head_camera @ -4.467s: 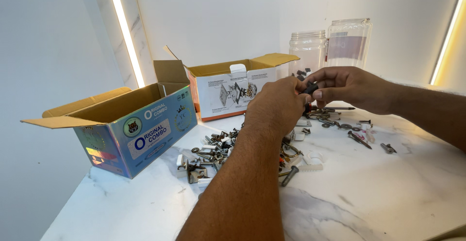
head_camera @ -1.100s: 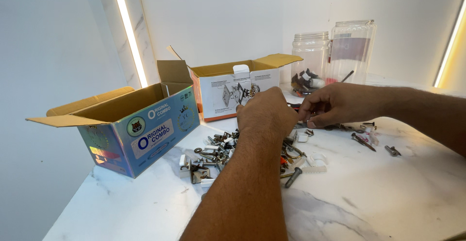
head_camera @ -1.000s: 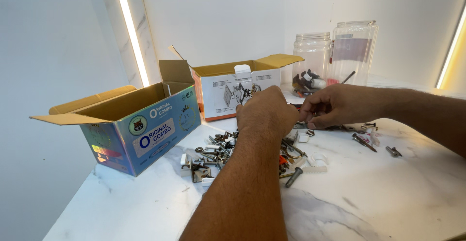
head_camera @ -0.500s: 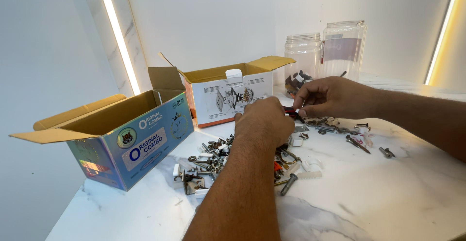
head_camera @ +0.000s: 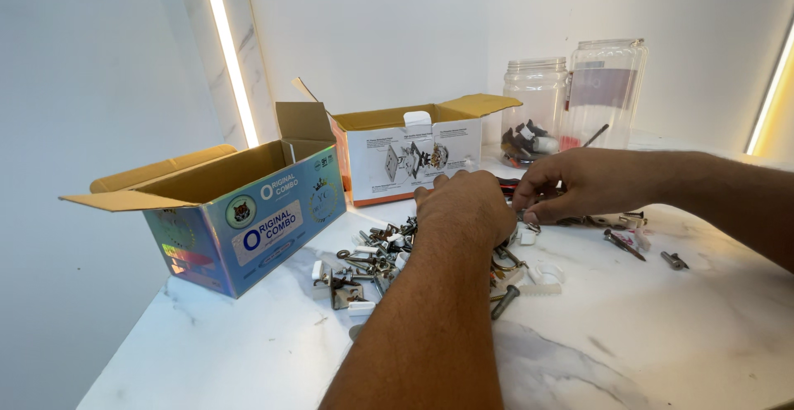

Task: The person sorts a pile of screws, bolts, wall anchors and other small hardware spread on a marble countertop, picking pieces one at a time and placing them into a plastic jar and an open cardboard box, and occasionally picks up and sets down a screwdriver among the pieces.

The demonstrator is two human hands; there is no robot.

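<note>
- Head view shows two bare hands over a pile of small metal bits [head_camera: 380,257] on a white marble bench [head_camera: 662,336].
- The left hand [head_camera: 465,205] is curled, knuckles up, right over the pile. What its fingers hold cannot be seen.
- The right hand [head_camera: 583,183] comes in from the right side. Its fingers are pinched close together near the left hand. What it pinches is too small to tell.
- The pile has screws, hooks and little white clips, too many and too mixed up to count. They point every which way.
- One grey bolt [head_camera: 504,302] lies just in front of the left hand. Its long side slants, with the head down and to the left.
- A few loose bits [head_camera: 674,259] lie apart on the right.
- Two open boxes stand on the bench. The blue box [head_camera: 240,224] is on the left, and the white and orange box [head_camera: 409,154] is behind the pile.
- Two clear jars stand at the back: a short jar [head_camera: 533,108] with some small parts in the bottom, and a taller jar [head_camera: 604,92] just beside it.
</note>
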